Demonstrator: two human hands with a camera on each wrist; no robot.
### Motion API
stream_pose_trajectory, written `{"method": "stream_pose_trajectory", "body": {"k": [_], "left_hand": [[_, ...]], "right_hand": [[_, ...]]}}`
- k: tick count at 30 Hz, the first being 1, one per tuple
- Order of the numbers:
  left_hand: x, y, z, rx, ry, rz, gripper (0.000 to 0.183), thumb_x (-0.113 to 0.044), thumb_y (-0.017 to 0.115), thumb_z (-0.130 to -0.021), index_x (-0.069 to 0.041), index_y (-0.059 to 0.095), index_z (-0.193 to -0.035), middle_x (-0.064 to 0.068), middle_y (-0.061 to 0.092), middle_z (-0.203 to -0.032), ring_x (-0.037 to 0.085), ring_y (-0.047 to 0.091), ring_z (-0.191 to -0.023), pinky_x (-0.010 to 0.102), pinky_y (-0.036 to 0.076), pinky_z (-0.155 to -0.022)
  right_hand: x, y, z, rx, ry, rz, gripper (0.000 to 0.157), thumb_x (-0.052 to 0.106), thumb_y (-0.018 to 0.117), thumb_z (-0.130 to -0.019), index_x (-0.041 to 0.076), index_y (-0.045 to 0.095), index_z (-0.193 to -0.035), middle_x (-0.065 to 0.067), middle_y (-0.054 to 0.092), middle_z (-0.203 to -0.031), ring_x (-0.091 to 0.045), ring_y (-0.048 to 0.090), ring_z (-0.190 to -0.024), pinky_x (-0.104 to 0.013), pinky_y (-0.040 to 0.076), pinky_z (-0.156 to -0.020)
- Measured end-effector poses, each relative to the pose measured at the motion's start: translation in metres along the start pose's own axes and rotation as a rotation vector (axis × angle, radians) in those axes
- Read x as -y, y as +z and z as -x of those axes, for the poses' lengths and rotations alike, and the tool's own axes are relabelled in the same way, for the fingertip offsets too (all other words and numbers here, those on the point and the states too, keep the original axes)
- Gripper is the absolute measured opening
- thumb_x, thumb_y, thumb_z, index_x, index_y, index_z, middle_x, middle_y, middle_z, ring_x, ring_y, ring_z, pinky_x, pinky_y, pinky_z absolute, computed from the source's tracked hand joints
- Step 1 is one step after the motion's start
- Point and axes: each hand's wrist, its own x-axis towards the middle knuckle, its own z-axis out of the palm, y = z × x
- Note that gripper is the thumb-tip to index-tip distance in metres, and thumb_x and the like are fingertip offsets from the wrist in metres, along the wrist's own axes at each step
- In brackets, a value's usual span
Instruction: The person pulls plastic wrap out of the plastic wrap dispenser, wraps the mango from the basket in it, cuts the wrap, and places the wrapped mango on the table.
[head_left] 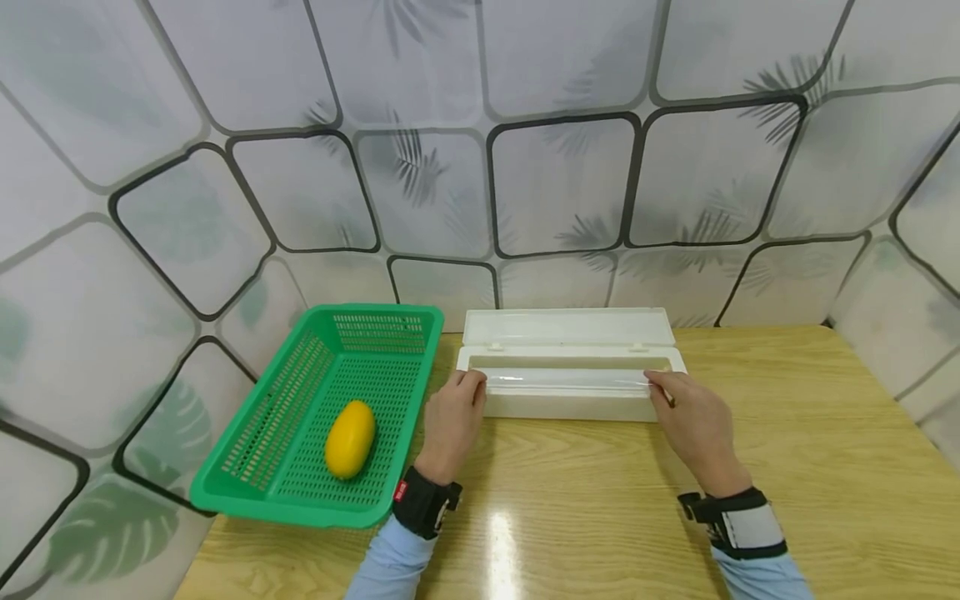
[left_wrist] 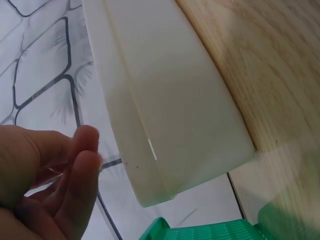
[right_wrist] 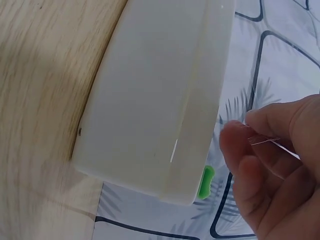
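A long white cling film dispenser (head_left: pixel 570 407) lies on the wooden table, its lid (head_left: pixel 570 325) raised at the back. Inside it, a roll of clear cling film (head_left: pixel 566 378) shows a glossy surface. At the dispenser's left end, my left hand (head_left: pixel 454 423) pinches with thumb and fingertips at the film's edge. My right hand (head_left: pixel 697 427) pinches the film's other corner at the right end; in the right wrist view a thin strand of film (right_wrist: pixel 265 141) runs between thumb and fingers. Both hands are just above the dispenser's front edge.
Left of the dispenser stands a green plastic basket (head_left: pixel 300 512) with a yellow mango (head_left: pixel 350 439) in it. A small green slider (right_wrist: pixel 206 182) sticks out at the dispenser's right end. The patterned wall (head_left: pixel 558 187) rises directly behind the table (head_left: pixel 570 517).
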Motion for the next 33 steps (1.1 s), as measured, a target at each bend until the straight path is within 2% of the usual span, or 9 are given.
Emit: {"method": "stream_pose_trajectory", "body": {"k": [3,10,17,23,26,33], "left_hand": [[0.000,0.000,0.000,0.004,0.002,0.032,0.005,-0.002,0.071,-0.090,-0.003,0.068,-0.094,0.010,0.065,-0.083,0.021,0.062,-0.060,0.030,0.050,-0.052],[-0.001,-0.001,0.000,0.012,-0.001,0.059,0.006,-0.001,0.071,-0.090,-0.002,0.069,-0.095,0.011,0.066,-0.083,0.022,0.063,-0.064,0.031,0.052,-0.055],[-0.002,-0.001,0.000,0.000,0.008,0.042,0.007,0.000,0.071,-0.088,-0.002,0.070,-0.095,0.010,0.066,-0.085,0.021,0.063,-0.063,0.030,0.052,-0.054],[-0.001,-0.002,0.001,0.005,-0.008,0.000,0.007,-0.003,0.071,-0.088,-0.006,0.071,-0.094,0.007,0.066,-0.084,0.016,0.055,-0.053,0.025,0.041,-0.044],[-0.001,-0.002,0.001,-0.005,-0.011,0.003,0.007,-0.002,0.071,-0.088,-0.006,0.072,-0.095,0.007,0.067,-0.084,0.016,0.057,-0.055,0.026,0.043,-0.046],[-0.002,-0.001,0.000,-0.045,-0.002,0.035,0.009,0.000,0.072,-0.087,-0.003,0.071,-0.096,0.009,0.067,-0.085,0.018,0.063,-0.064,0.028,0.050,-0.053]], "right_hand": [[0.000,0.000,-0.001,-0.011,-0.005,-0.027,0.023,-0.004,0.076,-0.080,-0.001,0.075,-0.103,-0.016,0.073,-0.087,-0.014,0.049,-0.051,-0.026,0.033,-0.044],[-0.001,-0.004,-0.003,-0.014,-0.001,-0.087,0.021,-0.003,0.073,-0.084,-0.002,0.073,-0.105,-0.016,0.073,-0.087,-0.018,0.058,-0.053,-0.027,0.037,-0.044],[-0.001,-0.011,-0.003,0.077,-0.021,-0.088,0.024,-0.006,0.073,-0.082,0.001,0.074,-0.105,-0.011,0.070,-0.083,-0.005,0.038,-0.051,-0.024,0.029,-0.046],[-0.002,-0.015,-0.006,0.163,-0.057,-0.058,0.024,-0.008,0.071,-0.083,-0.001,0.074,-0.106,-0.010,0.068,-0.080,-0.005,0.032,-0.052,-0.024,0.028,-0.049],[-0.003,-0.016,-0.006,0.152,-0.079,-0.049,0.024,-0.007,0.072,-0.082,-0.001,0.074,-0.105,-0.010,0.068,-0.080,-0.006,0.036,-0.053,-0.025,0.031,-0.049],[-0.006,-0.015,-0.005,0.081,-0.106,-0.104,0.024,-0.011,0.073,-0.080,-0.005,0.073,-0.103,-0.014,0.071,-0.084,-0.017,0.059,-0.064,-0.035,0.048,-0.055]]}}
